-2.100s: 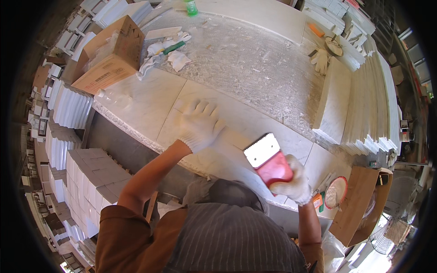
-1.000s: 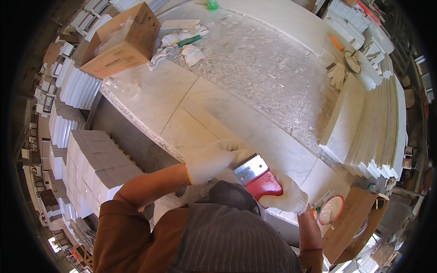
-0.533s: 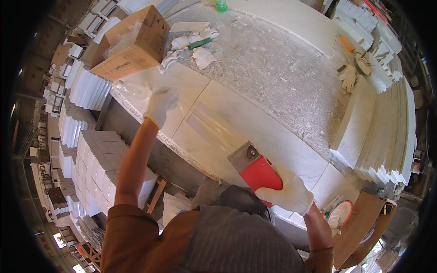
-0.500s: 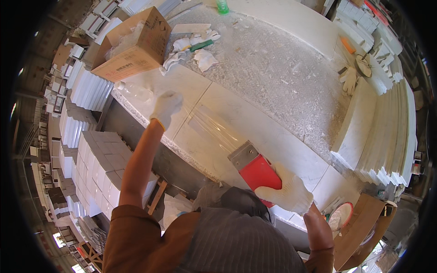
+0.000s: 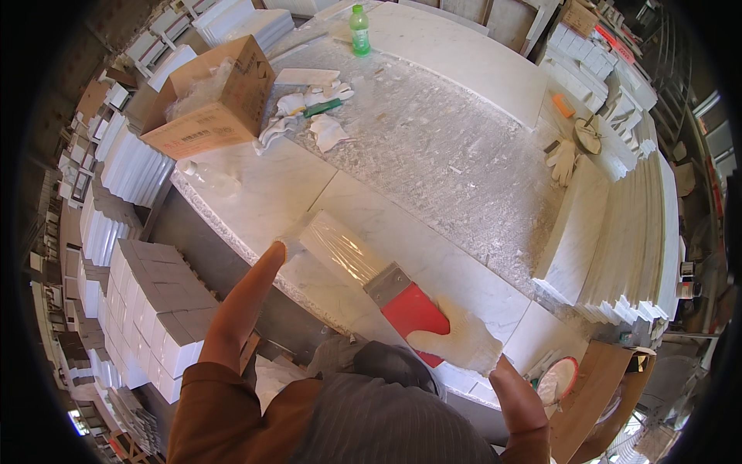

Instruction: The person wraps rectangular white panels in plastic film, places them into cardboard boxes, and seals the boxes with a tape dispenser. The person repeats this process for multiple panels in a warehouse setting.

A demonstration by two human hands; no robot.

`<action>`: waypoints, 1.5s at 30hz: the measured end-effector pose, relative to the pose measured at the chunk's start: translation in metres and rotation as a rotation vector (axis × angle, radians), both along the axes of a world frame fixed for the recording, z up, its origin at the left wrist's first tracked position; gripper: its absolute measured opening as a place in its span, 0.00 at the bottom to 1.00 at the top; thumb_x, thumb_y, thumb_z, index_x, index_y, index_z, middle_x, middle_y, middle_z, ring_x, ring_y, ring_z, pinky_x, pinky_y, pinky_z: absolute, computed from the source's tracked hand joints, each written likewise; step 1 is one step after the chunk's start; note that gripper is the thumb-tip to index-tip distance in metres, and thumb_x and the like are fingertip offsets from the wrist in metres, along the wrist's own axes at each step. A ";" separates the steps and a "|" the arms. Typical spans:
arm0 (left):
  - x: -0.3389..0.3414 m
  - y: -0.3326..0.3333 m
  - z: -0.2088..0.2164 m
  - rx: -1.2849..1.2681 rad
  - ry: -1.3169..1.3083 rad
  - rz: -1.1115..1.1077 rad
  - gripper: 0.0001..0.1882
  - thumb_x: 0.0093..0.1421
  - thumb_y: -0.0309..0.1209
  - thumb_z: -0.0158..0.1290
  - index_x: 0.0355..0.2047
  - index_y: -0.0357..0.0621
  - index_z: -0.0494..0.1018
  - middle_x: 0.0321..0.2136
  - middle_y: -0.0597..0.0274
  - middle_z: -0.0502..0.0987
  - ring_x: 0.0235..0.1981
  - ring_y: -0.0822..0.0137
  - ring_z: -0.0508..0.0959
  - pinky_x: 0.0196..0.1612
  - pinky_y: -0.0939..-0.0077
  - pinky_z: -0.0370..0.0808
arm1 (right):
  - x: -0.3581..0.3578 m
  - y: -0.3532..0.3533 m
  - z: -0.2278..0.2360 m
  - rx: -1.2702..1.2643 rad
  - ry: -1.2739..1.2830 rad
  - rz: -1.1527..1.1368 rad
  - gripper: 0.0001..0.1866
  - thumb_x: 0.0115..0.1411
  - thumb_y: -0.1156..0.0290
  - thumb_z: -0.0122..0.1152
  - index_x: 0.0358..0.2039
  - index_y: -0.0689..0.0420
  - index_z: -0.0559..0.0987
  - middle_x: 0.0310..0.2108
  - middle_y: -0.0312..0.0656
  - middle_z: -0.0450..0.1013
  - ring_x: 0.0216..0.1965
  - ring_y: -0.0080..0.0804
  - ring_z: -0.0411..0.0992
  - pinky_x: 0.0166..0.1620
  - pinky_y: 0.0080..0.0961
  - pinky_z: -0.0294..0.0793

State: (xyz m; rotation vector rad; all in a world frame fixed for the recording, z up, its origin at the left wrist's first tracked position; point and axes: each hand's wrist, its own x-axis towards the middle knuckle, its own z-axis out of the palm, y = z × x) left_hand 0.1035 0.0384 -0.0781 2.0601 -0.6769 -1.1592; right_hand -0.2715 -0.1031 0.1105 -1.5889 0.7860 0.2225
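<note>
My right hand (image 5: 456, 340), in a whitish glove, wraps around the red handle of a tape dispenser (image 5: 413, 313) with a metal head. From that head a wide, shiny strip of clear tape (image 5: 340, 246) runs up and left above the pale marble slab (image 5: 456, 271). Close to the strip's far left end is my left hand (image 5: 292, 246), also in a white glove. It blends into the marble and is smeared, so its fingers cannot be made out; whether it holds the tape end is unclear.
An open cardboard box (image 5: 209, 100) stands at the back left, near a clear plastic bottle (image 5: 210, 178) and loose gloves (image 5: 328, 131). A green bottle (image 5: 359, 31) stands at the back. Stacked stone slabs (image 5: 618, 240) rise on the right; white boxes (image 5: 158, 309) are piled at lower left.
My left hand has come down toward the tape strip from beside the clear bottle, where it was a fist. The right hand still grips the dispenser. The whole view has shifted slightly.
</note>
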 end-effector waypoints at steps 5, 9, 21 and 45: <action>-0.010 -0.007 -0.012 -0.285 0.302 0.017 0.30 0.63 0.36 0.57 0.65 0.46 0.64 0.57 0.58 0.72 0.55 0.70 0.71 0.58 0.71 0.69 | -0.009 0.000 -0.009 -0.035 -0.029 -0.046 0.29 0.52 0.57 0.70 0.51 0.59 0.76 0.39 0.43 0.78 0.40 0.29 0.76 0.45 0.28 0.75; -0.008 0.018 0.043 0.109 -0.197 -0.387 0.40 0.58 0.38 0.62 0.67 0.44 0.58 0.56 0.52 0.73 0.56 0.58 0.73 0.59 0.67 0.68 | -0.006 -0.002 -0.006 -0.048 -0.056 -0.008 0.28 0.52 0.56 0.69 0.50 0.59 0.76 0.39 0.43 0.78 0.41 0.29 0.76 0.45 0.28 0.75; -0.063 -0.052 0.140 -0.281 -1.160 -1.224 0.61 0.33 0.52 0.71 0.64 0.37 0.55 0.60 0.47 0.65 0.63 0.46 0.63 0.65 0.55 0.61 | -0.006 -0.009 -0.006 0.028 -0.117 0.031 0.31 0.53 0.52 0.68 0.50 0.61 0.74 0.40 0.43 0.76 0.41 0.28 0.75 0.46 0.27 0.74; -0.367 -0.088 0.104 -0.675 -0.920 -1.485 0.37 0.56 0.53 0.55 0.60 0.45 0.66 0.51 0.54 0.72 0.51 0.58 0.73 0.63 0.57 0.63 | -0.360 0.001 -0.026 0.014 0.476 -0.146 0.24 0.45 0.60 0.73 0.41 0.59 0.79 0.32 0.44 0.79 0.34 0.36 0.78 0.41 0.29 0.76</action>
